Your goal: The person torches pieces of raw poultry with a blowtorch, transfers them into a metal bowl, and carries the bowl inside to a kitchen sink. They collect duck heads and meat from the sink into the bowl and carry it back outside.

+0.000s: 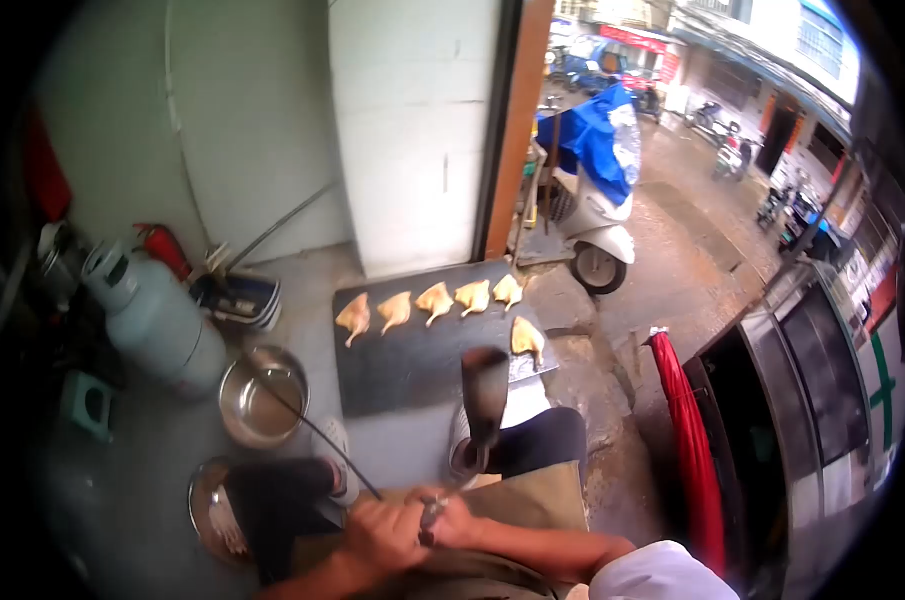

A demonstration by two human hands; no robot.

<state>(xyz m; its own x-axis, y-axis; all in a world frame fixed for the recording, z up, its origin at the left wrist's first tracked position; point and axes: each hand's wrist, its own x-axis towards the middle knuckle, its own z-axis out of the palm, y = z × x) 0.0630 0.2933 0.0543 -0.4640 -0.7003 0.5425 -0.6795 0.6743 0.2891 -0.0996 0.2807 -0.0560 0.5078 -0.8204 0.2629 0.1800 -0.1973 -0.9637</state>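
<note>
My left hand [386, 535] and my right hand [455, 522] are closed together over my lap, around the handle end of a gas torch. The torch's wide, dark burner [485, 388] points forward, above my right foot. A thin dark hose [313, 425] runs from the gas cylinder side into my left hand. Beyond the burner, several pale poultry legs [435, 303] lie in a row along the far edge of a dark board [393, 370]. One more poultry leg [526, 341] lies nearer, at the board's right edge. No flame shows.
On the left stand a grey gas cylinder [158, 320], a fire extinguisher [163, 248], a bucket [258, 300], and a metal bowl [263, 385]. Another bowl [208, 510] sits by my left leg. A scooter [598, 225] and a folded red umbrella [688, 440] are to the right.
</note>
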